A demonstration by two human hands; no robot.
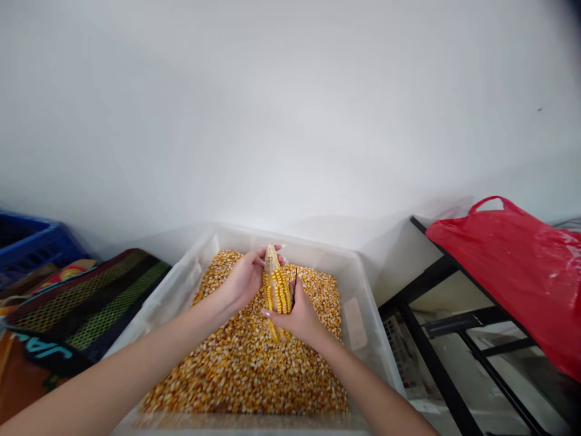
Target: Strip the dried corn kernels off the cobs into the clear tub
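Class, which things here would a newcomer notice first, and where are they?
The glossy red plastic bag at the right, on a black metal frame, would likely stand out. At lower centre, the left hand and right hand hold a partly stripped yellow corn cob above loose yellow kernels in a translucent plastic bin.

Letters "JA" (48, 348) on dark mesh bag (97, 300)

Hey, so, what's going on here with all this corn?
A person holds a partly stripped corn cob in both hands over a translucent bin of loose kernels. The left hand is around the bare upper tip; the right hand grips lower, beside a thin dark object I can't identify. Yellow rows are still on the cob.
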